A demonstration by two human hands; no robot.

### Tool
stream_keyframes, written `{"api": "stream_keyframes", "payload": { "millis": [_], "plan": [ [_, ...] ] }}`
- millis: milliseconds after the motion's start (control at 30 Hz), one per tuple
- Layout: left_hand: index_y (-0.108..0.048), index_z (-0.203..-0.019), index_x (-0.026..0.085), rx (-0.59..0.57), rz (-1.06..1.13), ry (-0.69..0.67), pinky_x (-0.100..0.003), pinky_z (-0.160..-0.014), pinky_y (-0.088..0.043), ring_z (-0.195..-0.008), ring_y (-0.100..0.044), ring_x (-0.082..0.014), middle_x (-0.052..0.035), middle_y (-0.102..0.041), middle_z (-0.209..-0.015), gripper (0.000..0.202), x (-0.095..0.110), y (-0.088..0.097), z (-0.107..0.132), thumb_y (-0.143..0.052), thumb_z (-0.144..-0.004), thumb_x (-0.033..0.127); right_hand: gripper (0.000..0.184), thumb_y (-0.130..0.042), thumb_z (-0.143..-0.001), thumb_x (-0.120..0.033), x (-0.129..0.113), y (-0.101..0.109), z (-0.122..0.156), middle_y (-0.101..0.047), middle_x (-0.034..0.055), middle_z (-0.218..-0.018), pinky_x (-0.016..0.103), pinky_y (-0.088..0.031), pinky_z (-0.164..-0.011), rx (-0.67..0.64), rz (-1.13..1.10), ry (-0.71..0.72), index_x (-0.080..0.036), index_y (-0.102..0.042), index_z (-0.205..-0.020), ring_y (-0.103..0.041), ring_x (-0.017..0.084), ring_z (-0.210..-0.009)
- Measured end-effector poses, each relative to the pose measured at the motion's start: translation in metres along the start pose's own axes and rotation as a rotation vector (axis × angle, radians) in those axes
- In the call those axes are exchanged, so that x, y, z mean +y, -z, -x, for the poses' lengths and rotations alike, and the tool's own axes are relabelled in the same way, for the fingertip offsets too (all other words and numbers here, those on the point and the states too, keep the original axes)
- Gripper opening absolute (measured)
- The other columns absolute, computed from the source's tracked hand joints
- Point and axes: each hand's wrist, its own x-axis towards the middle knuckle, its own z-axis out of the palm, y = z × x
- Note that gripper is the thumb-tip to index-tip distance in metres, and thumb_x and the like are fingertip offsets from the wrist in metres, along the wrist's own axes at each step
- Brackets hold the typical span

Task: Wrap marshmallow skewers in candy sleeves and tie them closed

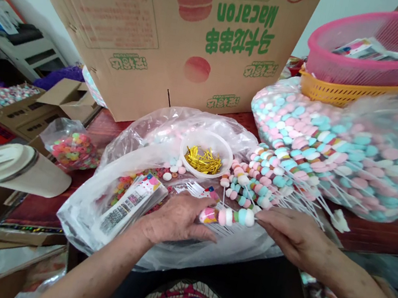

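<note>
My left hand point(175, 219) and my right hand point(288, 230) together hold one candy skewer point(228, 216) of pink, white and blue pieces, level above a clear plastic bag point(98, 203). The left fingers pinch its left end; the right fingertips pinch the stick end. Just beyond lies a loose pile of candy skewers point(266, 178). A white bowl point(186, 159) with gold twist ties point(204, 160) sits behind my hands. A stack of printed packets point(132, 201) lies under my left wrist.
A big bag of candy skewers point(359, 150) fills the right. Behind stand a Macaron carton point(166, 26) and stacked pink point(376, 46) and yellow baskets point(346, 92). At left are a lidded cup point(20, 167), a small bag of ring candies point(72, 145) and open boxes point(38, 107).
</note>
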Motion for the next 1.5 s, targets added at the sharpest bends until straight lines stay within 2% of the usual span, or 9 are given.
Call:
{"api": "stream_keyframes", "payload": {
  "millis": [200,367,533,633,800,933,1033,1200,1500],
  "plan": [
    [-0.061,-0.088,0.017,-0.252,0.445,0.179,-0.023,-0.066,-0.041,-0.071,-0.054,-0.0142,0.0032,-0.059,-0.075,0.043,0.004,-0.013,-0.022,-0.074,-0.067,0.052,0.024,-0.041,-0.088,-0.011,-0.004,0.005,-0.025,-0.060,0.0019,-0.064,0.025,-0.034,-0.052,-0.165,0.079,0.126,-0.018,-0.063,-0.081,-0.053,0.014,-0.056],
    [-0.057,-0.108,0.019,-0.344,0.708,0.098,-0.029,-0.077,-0.045,-0.085,-0.057,-0.0186,0.0003,-0.062,-0.090,0.067,0.001,-0.010,-0.029,-0.086,-0.051,0.040,0.024,-0.040,-0.090,-0.012,0.005,0.016,-0.039,-0.062,0.0021,-0.069,0.027,-0.035,-0.060,-0.175,0.165,0.184,-0.019,-0.063,-0.082,-0.054,0.015,-0.063],
    [-0.037,-0.134,0.022,-0.651,1.049,0.126,-0.025,-0.052,-0.044,-0.055,-0.055,-0.0140,0.0051,-0.059,-0.066,0.102,0.004,-0.002,-0.022,-0.089,-0.047,0.036,0.028,-0.036,-0.091,-0.008,0.011,0.017,-0.037,-0.065,0.0046,-0.076,0.032,-0.037,-0.072,-0.033,0.277,0.321,-0.017,-0.062,-0.095,-0.055,0.017,-0.071],
    [-0.021,-0.143,0.024,-0.591,1.142,0.204,-0.021,-0.046,-0.040,-0.047,-0.050,-0.0105,0.0069,-0.055,-0.063,0.110,0.008,-0.004,-0.023,-0.085,-0.055,0.039,0.026,-0.039,-0.089,-0.007,0.009,0.010,-0.032,-0.064,0.0048,-0.074,0.032,-0.037,-0.070,-0.002,0.289,0.341,-0.015,-0.062,-0.097,-0.054,0.018,-0.069],
    [-0.018,-0.147,0.022,-0.381,0.640,0.277,-0.040,-0.075,-0.050,-0.087,-0.063,-0.0261,-0.0114,-0.063,-0.106,0.114,0.016,-0.016,-0.037,-0.083,-0.056,0.041,0.023,-0.042,-0.086,-0.007,0.003,-0.017,-0.021,-0.062,0.0032,-0.068,0.029,-0.034,-0.058,-0.108,0.228,0.229,-0.016,-0.063,-0.087,-0.052,0.015,-0.060],
    [-0.008,-0.149,0.019,-0.258,0.387,0.216,-0.044,-0.100,-0.037,-0.124,-0.046,-0.0341,-0.0188,-0.040,-0.144,0.122,0.014,-0.004,-0.040,-0.082,-0.055,0.043,0.024,-0.042,-0.087,-0.010,0.004,-0.033,-0.010,-0.061,0.0022,-0.067,0.024,-0.034,-0.054,-0.186,0.109,0.039,-0.017,-0.064,-0.083,-0.054,0.012,-0.061],
    [-0.029,-0.144,0.020,-0.399,0.338,0.247,-0.036,-0.093,-0.042,-0.112,-0.055,-0.0294,-0.0110,-0.059,-0.126,0.107,0.003,0.018,-0.032,-0.082,-0.054,0.044,0.026,-0.040,-0.088,-0.012,0.005,-0.036,-0.002,-0.063,0.0034,-0.071,0.022,-0.038,-0.057,-0.127,0.027,-0.031,-0.019,-0.066,-0.089,-0.056,0.012,-0.065],
    [-0.065,-0.083,0.017,-0.686,0.292,0.441,-0.026,-0.062,-0.044,-0.066,-0.059,-0.0172,0.0005,-0.064,-0.069,0.038,-0.011,0.026,-0.019,-0.076,-0.059,0.044,0.026,-0.041,-0.086,-0.012,0.001,-0.038,-0.002,-0.063,0.0034,-0.070,0.022,-0.039,-0.058,-0.036,0.059,-0.007,-0.019,-0.066,-0.089,-0.056,0.012,-0.065],
    [-0.064,-0.091,0.017,-0.378,-0.078,0.442,-0.032,-0.073,-0.045,-0.085,-0.061,-0.0255,-0.0069,-0.068,-0.090,0.046,0.014,0.007,-0.020,-0.072,-0.064,0.053,0.027,-0.042,-0.083,-0.005,-0.015,-0.025,-0.016,-0.061,0.0009,-0.066,0.028,-0.029,-0.052,-0.064,0.351,0.006,-0.017,-0.064,-0.093,-0.053,0.014,-0.055]
  ]
}}
